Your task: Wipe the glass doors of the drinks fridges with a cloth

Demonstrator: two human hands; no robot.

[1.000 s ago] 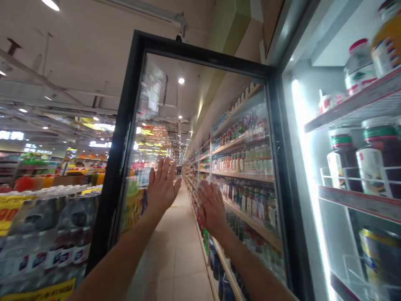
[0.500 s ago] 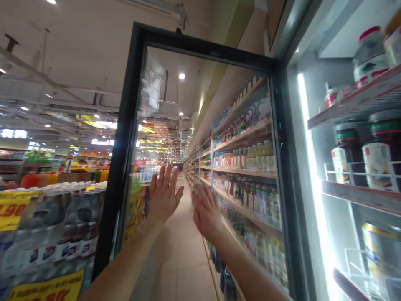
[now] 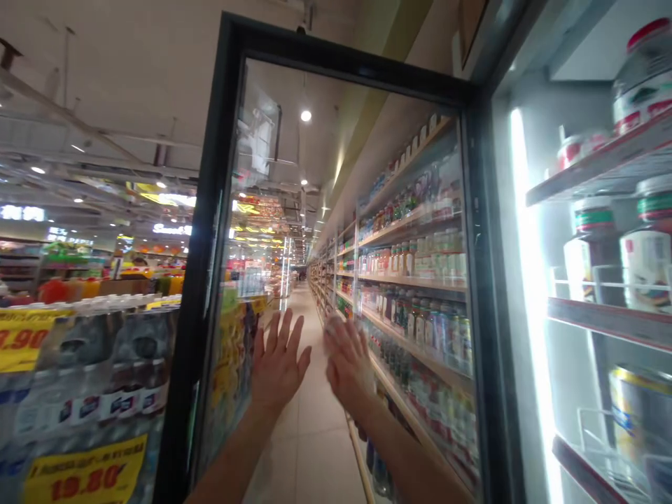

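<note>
A glass cooler door (image 3: 349, 73) in a black frame stands swung open in front of me. My left hand (image 3: 281, 364) lies against the lower middle of its pane, fingers stretched and spread. Beside it, a small gap to the right, my right hand (image 3: 346, 360) is raised to the pane with its fingers extended and close together. A pale smear shows at the right fingertips; whether it is a reflection or something thin under them I cannot make out. I see no object in the left hand.
At right, the lit cooler has shelves (image 3: 603, 318) with bottles (image 3: 645, 241) and a can (image 3: 638, 413). Shrink-wrapped bottle packs (image 3: 99, 406) with yellow price signs (image 3: 87, 472) stand left of the door. Through the glass, an aisle floor (image 3: 315, 427) runs beside stocked drink shelves (image 3: 414, 283).
Both hands have moved down along the glass, staying side by side with fingers extended. My view has shifted slightly, so the door frame looks a little larger and closer.
</note>
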